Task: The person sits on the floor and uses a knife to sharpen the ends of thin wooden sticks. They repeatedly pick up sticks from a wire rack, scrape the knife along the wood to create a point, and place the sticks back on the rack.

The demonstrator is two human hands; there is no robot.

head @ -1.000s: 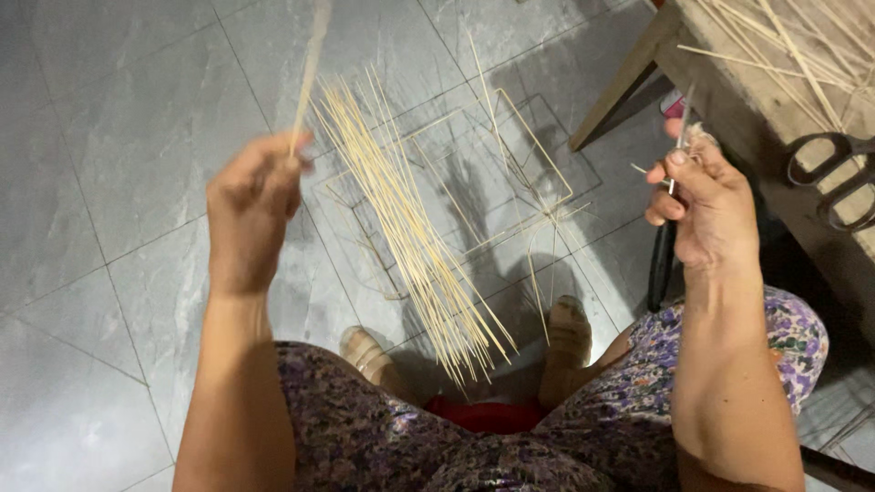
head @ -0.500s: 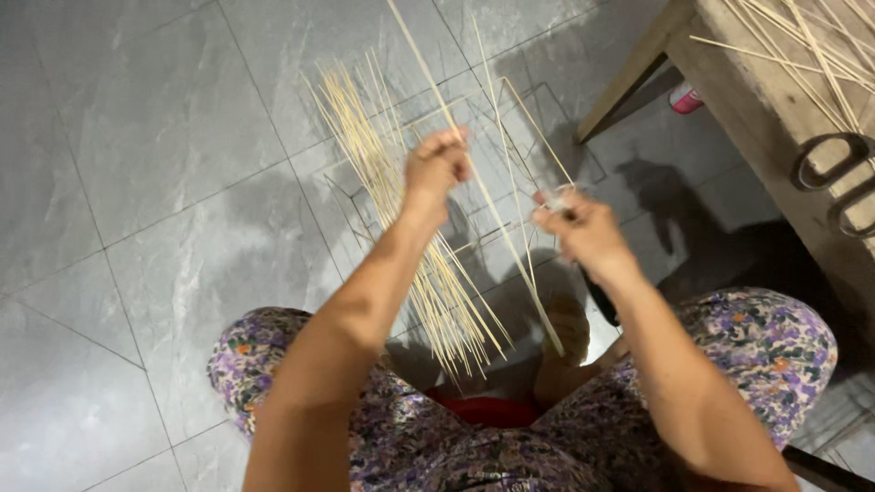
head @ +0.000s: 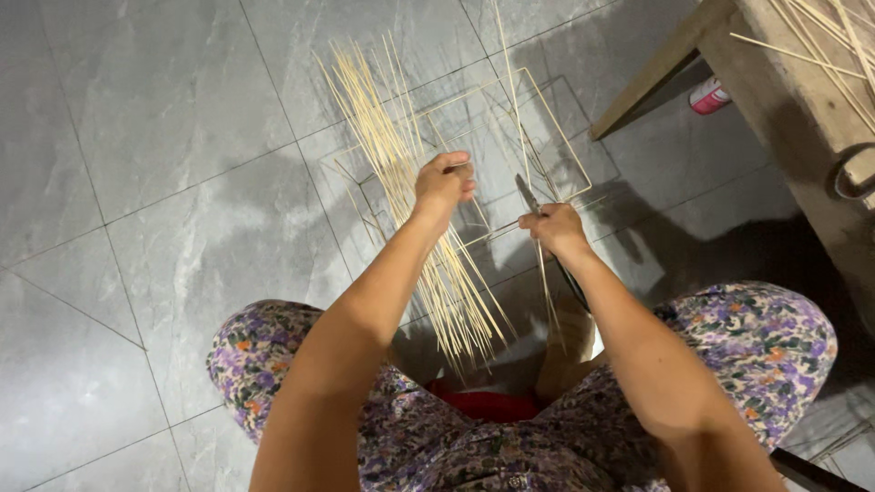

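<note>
The left hand [head: 444, 185] has its grip clenched, fingers curled around something thin (most likely the end of a single bamboo stick, though what sits inside the fist is too small to tell for certain). It hovers just above the bundle of sticks [head: 410, 200], a long sheaf of pale slivers lying on the grey tiled floor [head: 155, 118] and fanning out at its far end.

The right hand [head: 553, 226], just right of the bundle, is grasping a slim knife [head: 527, 194] whose dark blade points away from the person, towards the far end of the bundle. One long thin stick [head: 510, 82] runs past this hand and onward across the floor, close beside the blade; whether the hand also pinches it cannot be told.

Under and to the right of the bundle lies a frame of bent strips [head: 556, 128], box-like in outline, flat on the tiles. Near the bundle's close end a bare foot [head: 561, 351] rests on the floor, between knees clad in floral cloth [head: 273, 355].

Well to the right of the bundle stands a wooden counter [head: 784, 87], with more loose sticks [head: 820, 46] on top and a small pink can [head: 709, 95] on the floor beneath its edge.
</note>
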